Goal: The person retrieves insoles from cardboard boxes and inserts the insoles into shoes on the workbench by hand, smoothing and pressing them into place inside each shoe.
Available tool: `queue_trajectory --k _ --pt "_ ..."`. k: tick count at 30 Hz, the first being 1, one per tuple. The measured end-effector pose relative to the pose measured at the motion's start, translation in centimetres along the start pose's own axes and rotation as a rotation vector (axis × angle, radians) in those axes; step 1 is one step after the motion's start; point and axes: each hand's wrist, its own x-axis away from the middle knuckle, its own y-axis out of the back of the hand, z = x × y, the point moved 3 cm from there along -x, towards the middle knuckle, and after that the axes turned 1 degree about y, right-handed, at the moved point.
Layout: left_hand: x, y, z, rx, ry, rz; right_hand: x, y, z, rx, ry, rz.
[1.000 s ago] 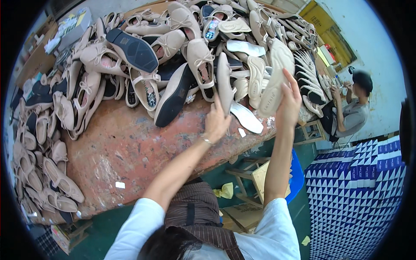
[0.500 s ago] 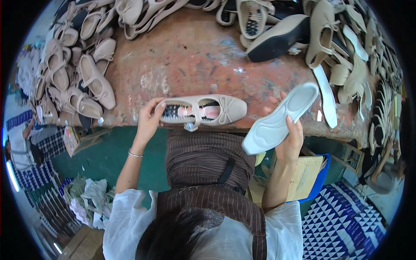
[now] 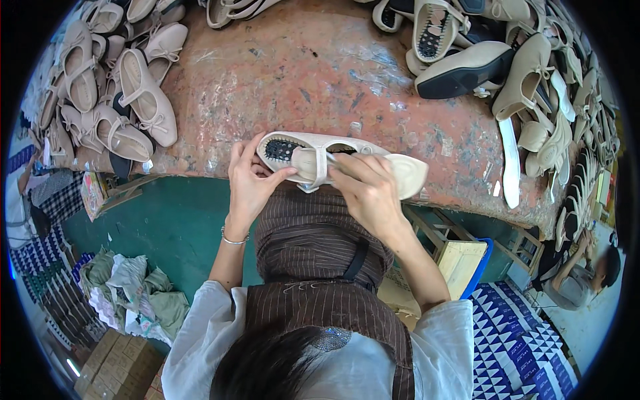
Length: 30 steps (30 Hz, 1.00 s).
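Note:
A beige strapped flat shoe [image 3: 321, 162] lies on its sole near the table's front edge, heel to the left, its dark dotted inner sole showing at the heel. My left hand [image 3: 252, 175] grips its heel end, thumb along the near rim. In my right hand [image 3: 368, 193] is a pale insole [image 3: 409, 175], held at its middle over the shoe's front. One end seems to pass under the strap into the shoe; the other sticks out past the toe. My fingers hide most of the toe and bow.
Beige shoes [image 3: 147, 95] are heaped on the worn red-brown table [image 3: 280, 73] at left, with another heap [image 3: 467, 69] at right. A narrow white strip [image 3: 510, 163] lies beside the right heap. A wooden stool [image 3: 460, 263] stands below. Another person [image 3: 573, 280] sits at far right.
My right hand has brought the insole left, from beside the shoe to over it, with one end now at the strap. My left hand has shifted its hold around the heel.

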Motion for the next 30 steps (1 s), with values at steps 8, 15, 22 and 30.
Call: queue_trajectory --k 8,15,22,30 --pt "-0.3 0.4 0.6 0.044 -0.004 0.031 -2.8 -3.8 0.1 -0.161 -0.058 -0.014" --pt "-0.7 0.4 1.3 0.097 -0.004 -0.011 -3.6 -5.4 0.0 -0.222 -0.102 0.015" --pt "-1.9 -0.1 2.2 0.088 -0.014 -0.134 -3.2 -6.5 0.1 -0.070 -0.068 0.045" --pt "-3.0 0.0 2.6 0.173 0.198 -0.139 -5.0 -6.7 0.6 -0.023 0.317 0.371"
